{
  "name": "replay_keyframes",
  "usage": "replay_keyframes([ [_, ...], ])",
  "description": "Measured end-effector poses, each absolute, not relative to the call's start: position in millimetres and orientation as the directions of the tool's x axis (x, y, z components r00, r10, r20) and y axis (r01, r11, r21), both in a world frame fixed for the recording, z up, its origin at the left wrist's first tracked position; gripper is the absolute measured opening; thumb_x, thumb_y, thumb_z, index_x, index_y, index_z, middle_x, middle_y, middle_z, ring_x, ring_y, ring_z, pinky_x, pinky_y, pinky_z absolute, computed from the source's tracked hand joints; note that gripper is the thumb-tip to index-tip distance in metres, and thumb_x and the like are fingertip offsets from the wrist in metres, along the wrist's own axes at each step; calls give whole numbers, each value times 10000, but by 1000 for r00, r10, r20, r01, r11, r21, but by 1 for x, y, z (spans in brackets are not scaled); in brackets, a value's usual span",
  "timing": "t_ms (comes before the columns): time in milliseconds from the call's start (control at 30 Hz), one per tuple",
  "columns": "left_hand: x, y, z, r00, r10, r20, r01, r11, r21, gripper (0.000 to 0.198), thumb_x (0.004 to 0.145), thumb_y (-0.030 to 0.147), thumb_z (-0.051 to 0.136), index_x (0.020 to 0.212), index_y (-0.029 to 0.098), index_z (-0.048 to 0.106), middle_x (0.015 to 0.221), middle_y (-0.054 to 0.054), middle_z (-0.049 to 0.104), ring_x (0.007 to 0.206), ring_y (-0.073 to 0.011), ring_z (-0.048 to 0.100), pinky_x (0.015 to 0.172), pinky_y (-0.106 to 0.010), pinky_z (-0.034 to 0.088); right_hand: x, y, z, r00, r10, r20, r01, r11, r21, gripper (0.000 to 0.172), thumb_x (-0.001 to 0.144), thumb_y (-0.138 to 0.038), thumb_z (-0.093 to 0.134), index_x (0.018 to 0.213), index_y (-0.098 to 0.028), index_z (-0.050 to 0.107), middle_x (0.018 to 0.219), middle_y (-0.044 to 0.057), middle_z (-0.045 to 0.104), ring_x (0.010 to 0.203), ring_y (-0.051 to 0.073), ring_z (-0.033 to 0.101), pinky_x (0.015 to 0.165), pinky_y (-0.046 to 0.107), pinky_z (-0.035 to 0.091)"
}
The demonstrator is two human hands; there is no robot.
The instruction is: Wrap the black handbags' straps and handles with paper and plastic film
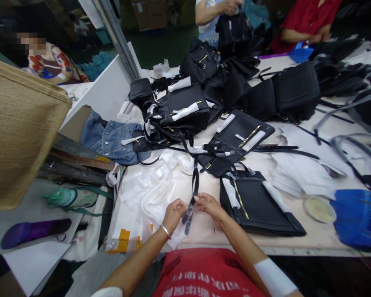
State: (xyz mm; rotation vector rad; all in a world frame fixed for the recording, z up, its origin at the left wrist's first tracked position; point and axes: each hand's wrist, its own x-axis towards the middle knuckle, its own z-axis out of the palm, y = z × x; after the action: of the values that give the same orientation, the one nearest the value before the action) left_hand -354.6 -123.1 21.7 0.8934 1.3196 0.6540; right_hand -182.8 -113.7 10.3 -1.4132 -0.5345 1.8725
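Observation:
My left hand (174,213) and my right hand (209,207) meet near the table's front edge, both pinched on the end of a narrow black strap (195,182). The strap runs away from me up toward a pile of black handbags (185,110). A clear plastic sleeve seems to cover the strap's end between my fingers. A flat black bag with a gold trim line (259,206) lies just right of my right hand. White wrapping sheets (148,194) lie left of my left hand.
More black bags and loose straps (297,90) cover the far table. A blue container (355,216) and a small dish (320,208) sit at the right. Denim cloth (111,140) lies at left, a woven basket (18,132) beyond. Other people work at the far side.

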Motion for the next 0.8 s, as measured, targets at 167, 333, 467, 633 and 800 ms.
replay_keyframes([
  [167,-354,-118,15,108,825,-555,122,544,831,243,661,385,659,642,167,553,502,42,506,461,-99,451,481,-209,295,-186,-92,4,15,726,-688,-384,-631,-674,321,657,-422,708,813,-175,574,743,21,638,636,124,600,632,261,487],
  [333,-346,-105,7,53,854,-518,129,509,851,203,685,337,624,620,172,526,497,57,463,455,-81,379,480,-207,272,-192,-90,-1,42,730,-682,-416,-608,-676,324,601,-407,729,743,-174,555,659,-6,589,612,121,577,628,261,488],
  [467,-336,-92,3,28,850,-525,161,515,842,170,679,306,613,613,174,529,499,57,462,464,-85,368,491,-211,276,-184,-87,-6,99,731,-676,-428,-582,-692,323,586,-403,735,735,-183,552,639,-18,562,615,127,564,620,259,479],
  [633,-328,-86,9,98,900,-426,302,381,874,202,752,350,570,630,197,520,539,46,471,518,-110,412,519,-218,285,-175,-77,-7,169,740,-651,-447,-532,-720,348,590,-434,735,782,-199,565,654,-19,556,632,137,558,629,268,480],
  [800,-322,-72,19,141,940,-311,452,218,865,216,830,377,500,688,214,521,566,35,498,541,-132,446,539,-227,291,-180,-76,4,172,764,-622,-474,-489,-732,326,625,-441,717,796,-205,571,673,-19,560,642,137,559,658,275,477],
])
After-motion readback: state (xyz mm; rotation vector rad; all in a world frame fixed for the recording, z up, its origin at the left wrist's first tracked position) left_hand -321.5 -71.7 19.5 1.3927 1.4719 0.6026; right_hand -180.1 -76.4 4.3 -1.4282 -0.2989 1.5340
